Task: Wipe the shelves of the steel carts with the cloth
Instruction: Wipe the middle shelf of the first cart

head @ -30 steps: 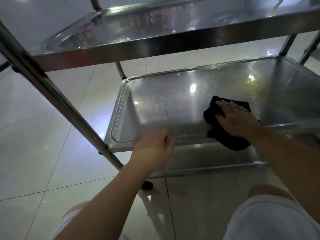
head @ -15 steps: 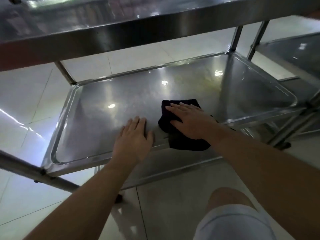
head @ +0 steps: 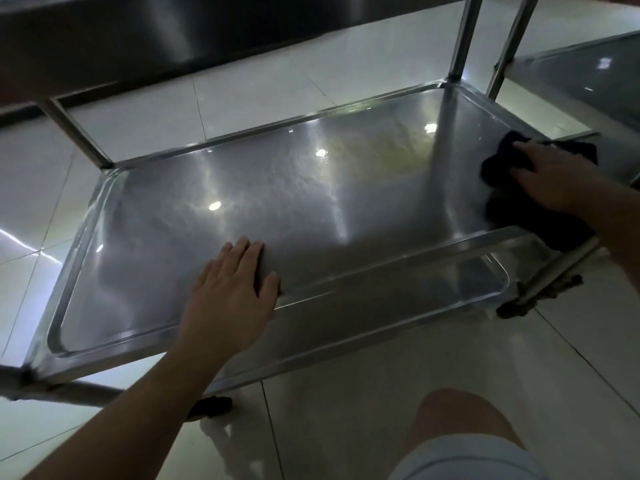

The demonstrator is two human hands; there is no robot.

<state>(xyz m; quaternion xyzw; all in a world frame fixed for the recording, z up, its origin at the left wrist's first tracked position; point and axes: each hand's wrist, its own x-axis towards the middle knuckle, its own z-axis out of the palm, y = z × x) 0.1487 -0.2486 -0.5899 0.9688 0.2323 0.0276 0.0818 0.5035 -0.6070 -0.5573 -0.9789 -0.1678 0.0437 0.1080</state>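
Observation:
The steel cart's middle shelf fills the centre of the head view, a shallow tray with a raised rim. A black cloth lies at the shelf's right end, partly draped over the front rim. My right hand presses flat on the cloth with straight fingers. My left hand rests flat on the shelf near its front rim, fingers together. A yellowish smear shows on the shelf toward the back right.
The cart's upper shelf hangs overhead across the top. A lower shelf shows beneath the front rim. Upright posts stand at the back right. A second cart's shelf stands at the right. A caster sits on the tiled floor.
My right hand has slid the cloth from the shelf's middle to its right end. My left hand has stayed flat on the shelf near the front rim.

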